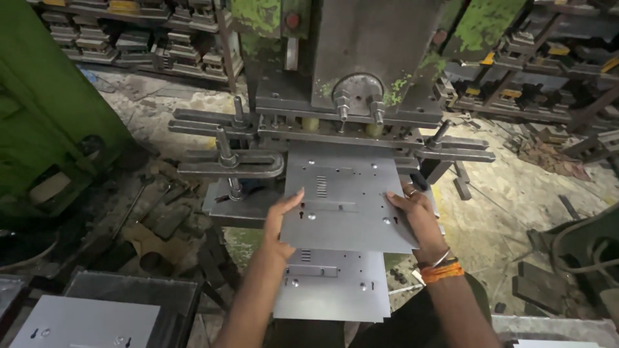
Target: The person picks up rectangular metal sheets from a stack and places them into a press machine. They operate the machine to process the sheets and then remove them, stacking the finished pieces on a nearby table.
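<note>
From the head camera, the person's left hand [282, 219] grips the left edge of a flat grey sheet-metal plate with punched slots and small holes [345, 200], thumb on top and fingers curled under. The right hand [416, 216] clasps the plate's right edge in the same way; a ring shows on one finger, and a metal bangle with orange thread [443, 265] circles the wrist. The plate is held level, its far edge lying on the bed of a worn green-and-grey power press [361, 58], just below the ram. Beneath it, nearer the person, a stack of matching grey punched plates [332, 290] rests, partly covered by the held plate. Grey steel clamp bars [225, 164] with bolts extend to both sides of the press bed. At the lower left, another flat grey sheet [84, 325] lies on a dark tray. Shelves of dark metal dies [135, 42] line the back wall.
</note>
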